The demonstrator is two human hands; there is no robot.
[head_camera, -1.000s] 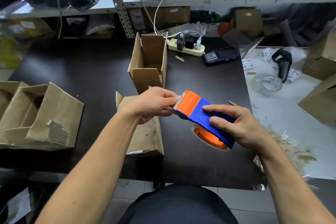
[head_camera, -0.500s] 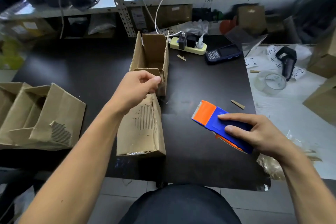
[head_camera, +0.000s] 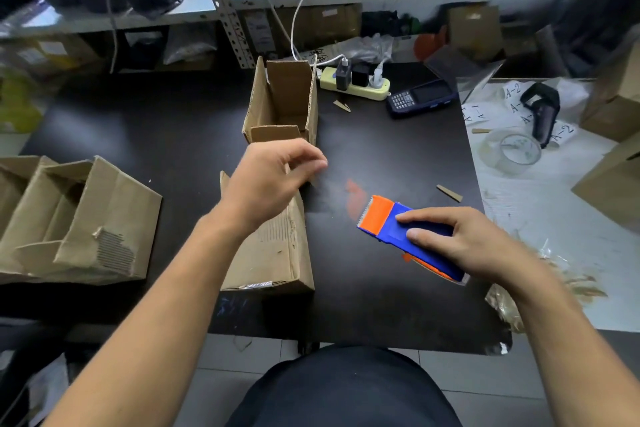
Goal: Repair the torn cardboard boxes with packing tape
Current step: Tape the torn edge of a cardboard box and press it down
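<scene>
My right hand (head_camera: pixel 460 243) grips a blue and orange tape dispenser (head_camera: pixel 398 229) just above the black table (head_camera: pixel 381 156). My left hand (head_camera: pixel 273 180) hovers over a worn cardboard box (head_camera: pixel 266 253) lying on its side, thumb and fingers pinched together. A faint strip of clear tape (head_camera: pixel 336 191) seems to stretch from that pinch to the dispenser's toothed edge. An open cardboard box (head_camera: pixel 282 104) stands behind the lying one. A torn box (head_camera: pixel 90 218) with stripped corrugation lies at the left.
A power strip (head_camera: pixel 356 83) and a handheld scanner (head_camera: pixel 420 97) lie at the table's back. On the white surface to the right are a clear tape roll (head_camera: pixel 512 149), a black scanner gun (head_camera: pixel 542 111), paper labels and more boxes (head_camera: pixel 613 107). Shelving stands behind.
My left hand left the dispenser's cutter and moved up and left over the lying box. My right hand carried the dispenser right and down. The two have drawn apart.
</scene>
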